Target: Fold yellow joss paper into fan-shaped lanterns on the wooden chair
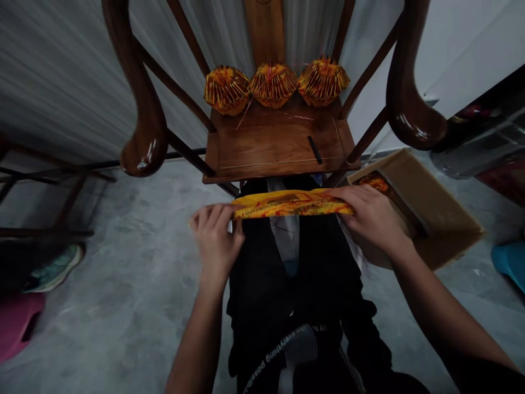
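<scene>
A long folded strip of yellow paper with red and gold print [293, 203] stretches level above my lap. My left hand [216, 227] is closed on its left end, the fingers curled round the paper. At the right end my right hand [369, 213] grips it, fingers lying over the top edge. Beyond the strip, three pleated yellow and gold paper ornaments [273, 85] stand in a row at the back of a wooden chair seat [262, 145]. Thin reddish strands lie by them.
A small black bar [315, 150] rests on the seat. Curved armrests [143, 148] rise on both sides of the chair. An open cardboard box [443, 219] on the right holds a red and gold piece. A pink stool [18, 325] and a shoe [57, 268] are at left.
</scene>
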A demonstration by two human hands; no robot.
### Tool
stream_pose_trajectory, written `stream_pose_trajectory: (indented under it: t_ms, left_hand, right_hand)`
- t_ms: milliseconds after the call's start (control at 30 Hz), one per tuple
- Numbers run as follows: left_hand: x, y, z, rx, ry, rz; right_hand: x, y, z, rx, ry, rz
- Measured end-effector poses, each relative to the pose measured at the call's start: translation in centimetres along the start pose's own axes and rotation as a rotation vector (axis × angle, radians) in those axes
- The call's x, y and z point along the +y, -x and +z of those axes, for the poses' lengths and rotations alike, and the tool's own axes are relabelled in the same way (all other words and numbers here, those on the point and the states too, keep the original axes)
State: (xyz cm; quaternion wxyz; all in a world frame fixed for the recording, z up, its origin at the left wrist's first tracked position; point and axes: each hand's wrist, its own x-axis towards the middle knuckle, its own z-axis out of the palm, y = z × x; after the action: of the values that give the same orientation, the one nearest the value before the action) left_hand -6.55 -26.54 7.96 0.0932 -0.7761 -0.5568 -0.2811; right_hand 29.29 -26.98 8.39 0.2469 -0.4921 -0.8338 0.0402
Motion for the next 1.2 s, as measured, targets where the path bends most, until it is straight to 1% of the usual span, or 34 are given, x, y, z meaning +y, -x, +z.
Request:
stream_pose_trajectory:
  t_ms: [67,133,200,267,333,433,533,633,767,967,1100,1200]
  left_hand:
    - [-1.2,-3.3,1.0,-0.071,0.012,-0.055]
    - [-2.3,-6.5,1.7,-0.116,0.025,-0.088]
    - [-3.3,-9.3,2.3,-0.135,0.020,-0.097]
    - [-4.0,-11.5,2.9,-0.145,0.006,-0.104]
    - [-4.5,-13.0,3.6,-0.160,-0.006,-0.128]
    - [-4.9,-14.0,5.3,-0.202,-0.003,-0.187]
    - [-5.3,-14.2,7.1,-0.240,0.039,-0.207]
    - [-5.7,-14.5,8.3,-0.245,0.090,-0.210]
    - [-5.8,-15.7,8.8,-0.247,0.119,-0.211]
    - [-4.6,-18.2,10.0,-0.226,0.043,-0.254]
    - [-4.4,-18.5,10.5,-0.212,-0.078,-0.296]
    - [-4.9,-18.3,10.4,-0.209,-0.119,-0.308]
  right_hand:
    - [0.9,-2.5,-0.2,-0.009,-0.001,0.089]
    - [2.0,-5.0,-0.3,0.010,-0.057,0.184]
    - [3.1,-7.5,0.0,0.041,-0.176,0.253]
    - [4.3,-9.8,0.5,0.067,-0.314,0.292]
    - [5.3,-12.0,1.3,0.086,-0.405,0.319]
    - [6.2,-14.7,2.8,0.099,-0.418,0.347]
    - [6.4,-16.4,4.4,0.030,-0.428,0.308]
    - [6.3,-17.1,5.6,-0.029,-0.459,0.242]
    - [6.4,-17.1,6.3,0.014,-0.428,0.218]
    - [7.9,-16.5,6.5,0.082,-0.395,0.265]
    - [9.2,-15.7,7.1,0.073,-0.375,0.327]
    - [9.9,-15.1,7.4,0.089,-0.454,0.323]
